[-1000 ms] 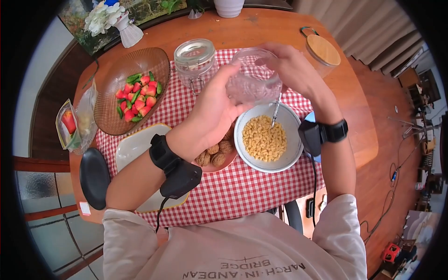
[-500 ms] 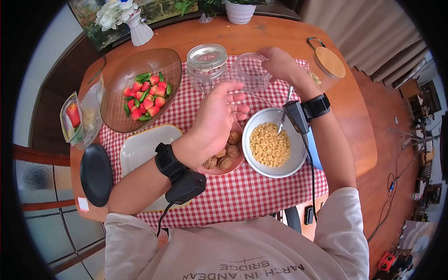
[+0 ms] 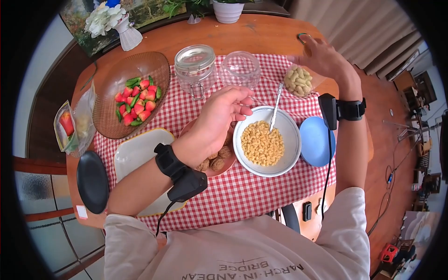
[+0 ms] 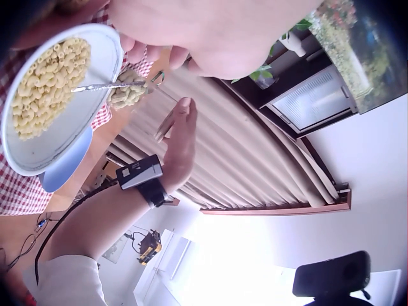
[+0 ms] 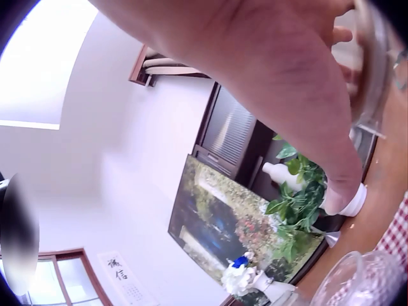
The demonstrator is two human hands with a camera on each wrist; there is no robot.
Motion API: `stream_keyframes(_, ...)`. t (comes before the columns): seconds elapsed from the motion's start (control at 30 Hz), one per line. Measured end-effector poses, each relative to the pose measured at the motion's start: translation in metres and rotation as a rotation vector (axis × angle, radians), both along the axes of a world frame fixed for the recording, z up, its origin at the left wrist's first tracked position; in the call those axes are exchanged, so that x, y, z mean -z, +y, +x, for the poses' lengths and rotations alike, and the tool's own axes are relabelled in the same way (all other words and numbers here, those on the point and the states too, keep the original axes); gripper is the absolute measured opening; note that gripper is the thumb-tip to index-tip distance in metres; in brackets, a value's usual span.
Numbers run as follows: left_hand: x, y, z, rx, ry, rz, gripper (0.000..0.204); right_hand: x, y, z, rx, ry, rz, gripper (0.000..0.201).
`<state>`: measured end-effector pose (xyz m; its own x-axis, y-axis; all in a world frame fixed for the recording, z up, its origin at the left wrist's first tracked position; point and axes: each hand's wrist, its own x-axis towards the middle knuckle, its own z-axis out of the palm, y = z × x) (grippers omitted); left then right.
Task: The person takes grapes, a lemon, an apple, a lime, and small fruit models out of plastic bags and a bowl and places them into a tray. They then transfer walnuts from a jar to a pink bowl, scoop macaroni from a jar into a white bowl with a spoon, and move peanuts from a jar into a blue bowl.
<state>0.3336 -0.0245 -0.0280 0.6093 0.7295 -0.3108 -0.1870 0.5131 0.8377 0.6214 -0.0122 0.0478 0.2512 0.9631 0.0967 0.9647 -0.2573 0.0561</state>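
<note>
My left hand (image 3: 212,123), empty with fingers loosely bent, hovers over a pink dish of walnuts (image 3: 218,163), fingertips by the rim of a white bowl (image 3: 295,154). The bowl contains pasta (image 3: 262,143) and a metal-handled utensil (image 3: 276,105). At the back right, my right hand (image 3: 326,59) reaches over a clear jar of peanuts (image 3: 297,81). Its thumb is extended and its fingers spread across the top, hiding most of the lid. In the right wrist view the fingers show beyond the jar's clear rim (image 5: 376,70). A clear empty container (image 3: 240,70) stands beside a clip-top glass jar (image 3: 195,70).
A brown glass bowl (image 3: 105,109) of small red and green items sits at left, near plastic bags (image 3: 67,123). A white rectangular dish (image 3: 135,144) and black oval plate (image 3: 92,182) lie nearer. The blue dish (image 3: 317,142) is right of the pasta bowl.
My right hand has set the clear container down beside the clip-top jar, let go of it, and moved right to the peanut jar. My left hand has let go of the container and drawn back.
</note>
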Motion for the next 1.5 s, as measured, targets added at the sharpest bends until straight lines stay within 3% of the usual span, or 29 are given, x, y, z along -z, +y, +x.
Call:
stream_keyframes(0.07, 0.001, 0.000, -0.002, 0.061, -0.027, 0.031, 0.027, 0.016, -0.001, 0.008, 0.007, -0.077, 0.107, 0.086)
stream_keyframes(0.27, -0.001, 0.000, -0.005, 0.124, -0.034, 0.053, 0.024, 0.013, 0.004, 0.012, 0.034, 0.119, 0.159, 0.069)
stream_keyframes(0.33, -0.003, 0.001, -0.007, 0.131, -0.041, 0.072, 0.025, 0.002, -0.003, 0.004, -0.022, 0.039, 0.433, 0.061)
stream_keyframes(0.37, -0.004, 0.000, -0.009, 0.142, -0.045, 0.087, 0.027, -0.009, -0.006, -0.005, -0.026, 0.040, 0.431, 0.061)
stream_keyframes(0.43, -0.010, -0.003, -0.010, 0.099, -0.066, 0.067, 0.029, -0.041, -0.018, -0.023, -0.199, -0.153, 0.660, 0.056)
stream_keyframes(0.47, -0.012, -0.003, -0.010, 0.060, -0.089, 0.052, 0.031, -0.065, -0.035, -0.051, -0.200, -0.153, 0.661, 0.056)
stream_keyframes(0.53, -0.011, 0.000, -0.014, 0.041, -0.152, 0.038, 0.039, -0.107, -0.073, -0.121, -0.212, -0.015, 0.532, 0.075)
stream_keyframes(0.6, -0.018, -0.001, -0.022, -0.074, -0.331, -0.274, 0.056, -0.114, -0.081, -0.142, -0.406, 0.204, 0.572, 0.070)
stream_keyframes(0.63, -0.020, -0.002, -0.027, -0.082, -0.332, -0.270, 0.056, -0.132, -0.087, -0.149, -0.415, 0.396, 0.374, 0.070)
stream_keyframes(0.67, -0.021, -0.004, -0.034, -0.037, -0.478, -0.306, 0.064, -0.146, -0.092, -0.156, -0.422, 0.582, 0.169, 0.071)
stream_keyframes(0.7, -0.022, -0.006, -0.042, 0.008, -0.624, -0.341, 0.073, -0.137, -0.091, -0.164, -0.524, 0.718, 0.214, 0.070)
stream_keyframes(0.73, -0.024, -0.011, -0.051, -0.004, -0.622, -0.336, 0.073, -0.123, -0.089, -0.173, -0.627, 0.856, 0.257, 0.070)
stream_keyframes(0.8, -0.027, -0.020, -0.072, 0.025, -0.726, -0.443, 0.081, -0.090, -0.084, -0.186, -0.866, 0.445, 0.463, 0.064)
stream_keyframes(0.87, -0.021, -0.024, -0.097, 0.067, -0.746, -0.434, 0.081, -0.054, -0.060, -0.187, -0.825, 0.756, 0.550, 0.053)
stream_keyframes(0.9, -0.019, -0.026, -0.108, 0.073, -0.710, -0.380, 0.080, -0.049, -0.059, -0.188, -0.834, 0.764, 0.550, 0.053)
stream_keyframes(1.17, 0.005, -0.022, -0.127, -0.137, -0.585, -0.274, 0.064, -0.030, -0.052, -0.199, -0.905, 0.639, 0.361, 0.049)
stream_keyframes(1.5, 0.012, -0.017, -0.134, -0.079, -0.606, -0.263, 0.063, -0.028, -0.054, -0.200, -0.927, 0.570, 0.320, 0.052)
